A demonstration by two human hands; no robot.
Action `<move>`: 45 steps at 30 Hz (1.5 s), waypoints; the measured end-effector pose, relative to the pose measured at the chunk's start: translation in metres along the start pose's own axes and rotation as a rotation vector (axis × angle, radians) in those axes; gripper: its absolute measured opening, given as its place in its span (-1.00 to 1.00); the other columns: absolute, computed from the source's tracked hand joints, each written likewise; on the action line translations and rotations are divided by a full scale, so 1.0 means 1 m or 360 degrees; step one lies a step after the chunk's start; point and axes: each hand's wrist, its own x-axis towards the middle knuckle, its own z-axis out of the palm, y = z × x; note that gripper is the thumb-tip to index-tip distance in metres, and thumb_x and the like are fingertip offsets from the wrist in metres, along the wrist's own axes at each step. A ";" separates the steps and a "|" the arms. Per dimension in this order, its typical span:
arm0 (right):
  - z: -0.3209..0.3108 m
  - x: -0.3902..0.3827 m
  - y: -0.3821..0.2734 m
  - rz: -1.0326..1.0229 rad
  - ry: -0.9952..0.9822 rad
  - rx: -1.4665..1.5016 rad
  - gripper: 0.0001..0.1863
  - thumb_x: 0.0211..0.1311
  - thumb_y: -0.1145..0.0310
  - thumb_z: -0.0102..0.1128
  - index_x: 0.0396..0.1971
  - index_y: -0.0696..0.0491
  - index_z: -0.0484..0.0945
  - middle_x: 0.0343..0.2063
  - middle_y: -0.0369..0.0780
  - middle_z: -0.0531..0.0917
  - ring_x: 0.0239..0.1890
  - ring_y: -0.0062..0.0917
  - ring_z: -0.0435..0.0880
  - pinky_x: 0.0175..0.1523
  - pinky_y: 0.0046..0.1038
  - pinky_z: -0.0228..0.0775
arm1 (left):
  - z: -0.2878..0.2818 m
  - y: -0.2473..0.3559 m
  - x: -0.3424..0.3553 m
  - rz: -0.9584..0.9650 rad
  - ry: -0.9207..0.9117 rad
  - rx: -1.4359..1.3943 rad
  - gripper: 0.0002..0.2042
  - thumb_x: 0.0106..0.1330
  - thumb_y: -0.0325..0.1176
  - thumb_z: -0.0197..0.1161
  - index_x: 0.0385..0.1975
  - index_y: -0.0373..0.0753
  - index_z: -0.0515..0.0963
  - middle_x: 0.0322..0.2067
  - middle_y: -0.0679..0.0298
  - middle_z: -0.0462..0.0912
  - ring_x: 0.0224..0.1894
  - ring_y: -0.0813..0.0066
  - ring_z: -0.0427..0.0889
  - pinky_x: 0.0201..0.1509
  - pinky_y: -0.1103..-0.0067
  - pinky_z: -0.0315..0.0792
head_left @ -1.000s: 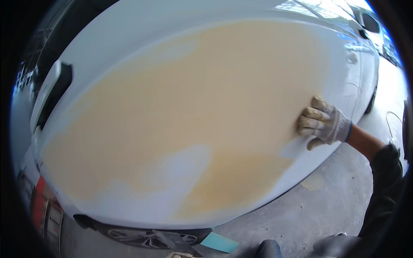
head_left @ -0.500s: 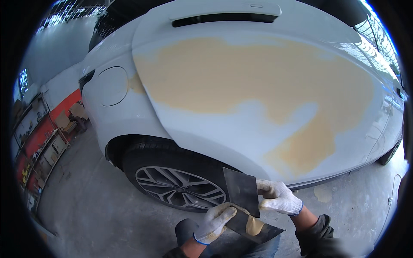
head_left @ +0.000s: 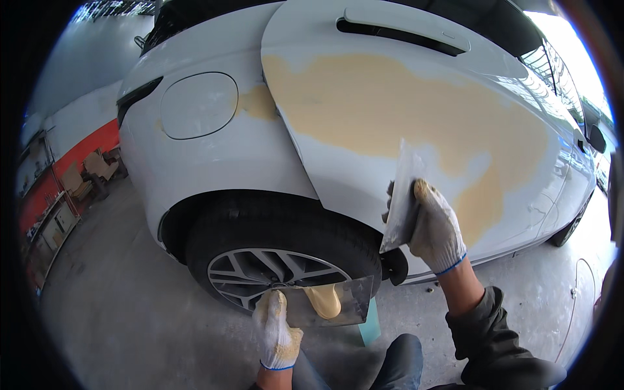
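Note:
My left hand [head_left: 277, 333], in a white knit glove stained yellowish, grips the near end of a flat dark plate [head_left: 355, 301], its thumb on top. A smooth blob of tan filler paste [head_left: 325, 303] lies on that plate, in front of the wheel [head_left: 260, 273]. Raised to the right, my gloved right hand [head_left: 439, 231] is closed around a flat grey spreader [head_left: 401, 207], thumb on the near face and fingertips showing past the left edge. The spreader stands nearly upright before the white car door [head_left: 354, 179], below a broad tan filler patch [head_left: 370, 104]; I cannot tell whether it touches.
A smaller tan patch [head_left: 257, 103] lies between the round fuel flap [head_left: 199, 105] and the door edge. The door handle [head_left: 406, 32] is above. Below my plate shows a pale green sheet [head_left: 370, 325]. A cable [head_left: 574, 292] lies on the floor at right; shelving [head_left: 55, 237] stands left.
My right hand and spreader have moved up and away from the plate toward the door. My left hand has shifted left, and the plate now lies more level. The view has turned.

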 end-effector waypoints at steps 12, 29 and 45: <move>0.028 0.061 0.028 -0.0435 0.0058 -0.0069 -0.49 0.30 0.07 0.24 0.01 0.19 0.44 -0.17 -0.12 0.63 -0.23 -0.30 0.69 -0.12 -0.27 0.61 | -0.019 0.009 0.117 -0.0479 -0.0502 -0.0829 -0.66 0.40 -0.10 0.17 -0.25 -0.34 0.49 -0.33 0.17 0.61 -0.30 0.43 0.64 -0.28 0.49 0.61; 0.010 0.031 0.042 -0.0596 0.0705 0.0246 -0.74 0.31 0.33 0.12 -0.07 0.11 0.46 -0.18 -0.19 0.62 -0.11 -0.41 0.65 0.01 -0.29 0.58 | -0.011 0.009 0.172 0.0242 -0.0672 -0.0102 -0.58 0.27 -0.48 0.22 0.13 -0.39 0.39 -0.07 0.07 0.49 -0.01 0.30 0.53 0.03 0.46 0.50; 0.089 -0.073 0.074 -0.1465 -0.0278 -0.2921 -0.65 0.00 0.27 0.34 -0.12 -0.16 0.66 -0.06 -0.41 0.65 -0.10 -0.48 0.62 -0.01 -0.33 0.52 | 0.008 0.041 0.134 -0.0139 -0.0531 -0.0348 -0.31 0.00 -0.80 0.23 0.26 -0.38 0.31 0.07 -0.11 0.44 0.06 -0.01 0.53 0.19 0.34 0.44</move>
